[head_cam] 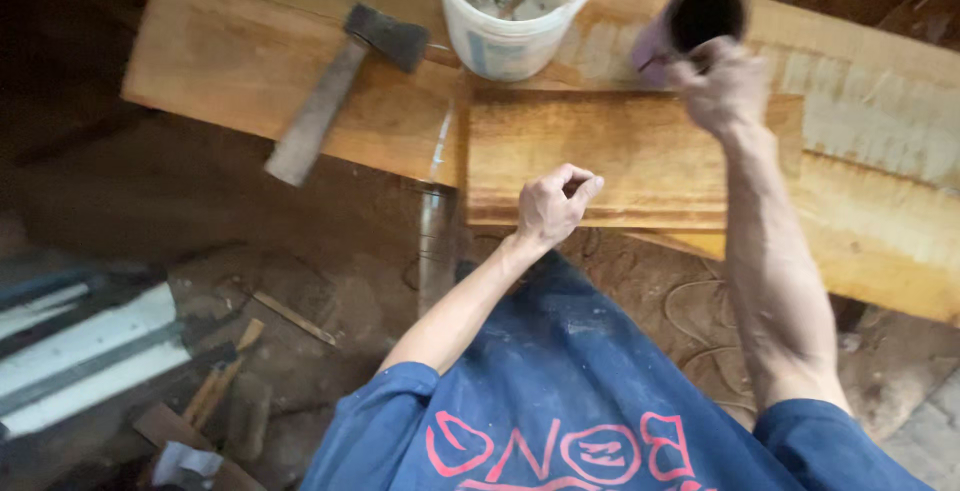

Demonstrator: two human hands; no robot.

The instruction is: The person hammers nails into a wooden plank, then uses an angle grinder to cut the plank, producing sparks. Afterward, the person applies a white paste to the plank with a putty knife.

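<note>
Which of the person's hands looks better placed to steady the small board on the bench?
Probably the left hand: it already rests as a loose fist on the near edge of the small board. The right hand is raised above the board's far edge, gripping a dark tube.

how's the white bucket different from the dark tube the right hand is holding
The white bucket is wide, pale and stands upright on the plank; the dark tube is narrow, purplish and tilted, gripped by the right hand. The bucket is untouched. Both are round with open tops.
</note>
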